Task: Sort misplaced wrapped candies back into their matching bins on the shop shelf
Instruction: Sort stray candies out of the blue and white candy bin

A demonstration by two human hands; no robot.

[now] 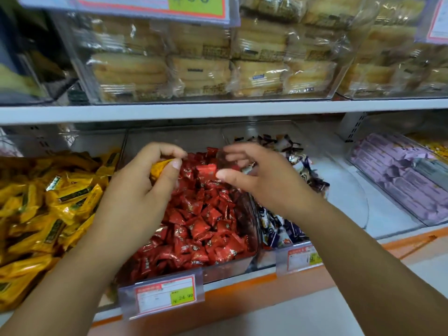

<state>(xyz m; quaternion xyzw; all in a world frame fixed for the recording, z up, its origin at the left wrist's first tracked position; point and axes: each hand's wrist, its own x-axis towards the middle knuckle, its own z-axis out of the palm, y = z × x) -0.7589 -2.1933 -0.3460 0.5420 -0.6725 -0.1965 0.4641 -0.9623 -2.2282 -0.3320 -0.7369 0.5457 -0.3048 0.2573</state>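
- The heap of shiny red wrapped candies (206, 226) fills the clear plastic bin (230, 267) at 6 o'clock. It is piled high, so a bumping arm could push some out.
- The left hand (135, 190), at 10 o'clock above the heap, pinches a yellow foil candy (160, 166) between thumb and curled fingers. A loose pinch could drop it back among the reds.
- The right hand (261, 180), at 1 o'clock, has curled fingers. It is too blurry to tell if it holds anything.
- The heap of yellow foil candies (48, 197) waits at 9 o'clock. A short toss might miss it.
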